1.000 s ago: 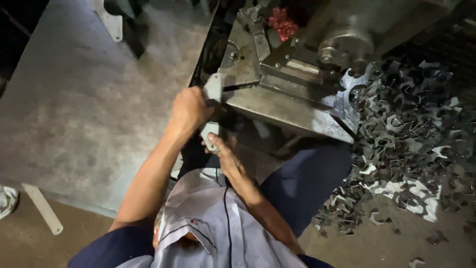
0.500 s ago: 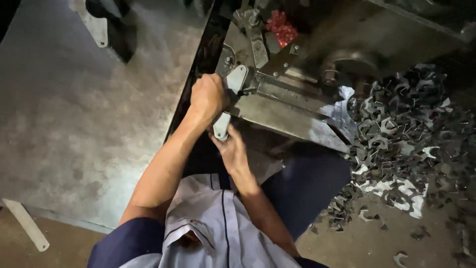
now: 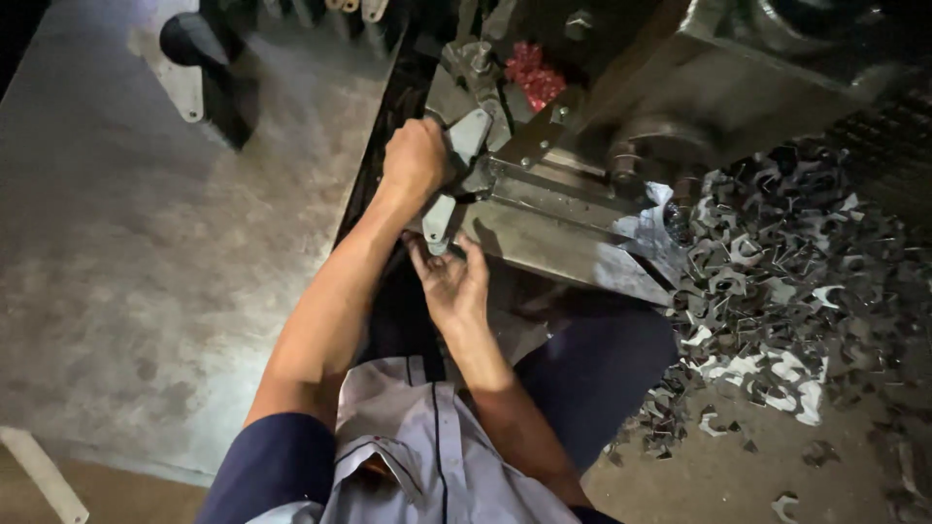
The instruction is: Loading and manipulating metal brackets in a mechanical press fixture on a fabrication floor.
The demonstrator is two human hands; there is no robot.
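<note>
Heap of cut metal scraps, red rag, grey concrete floor

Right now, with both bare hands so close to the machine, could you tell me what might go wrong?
The left hand holds a grey metal piece against the machine, so fingers could get pinched if anything moves. The right hand sits under a second flat piece; its cut edge might nick bare skin. The scrap heap beside the leg looks sharp too.
</note>
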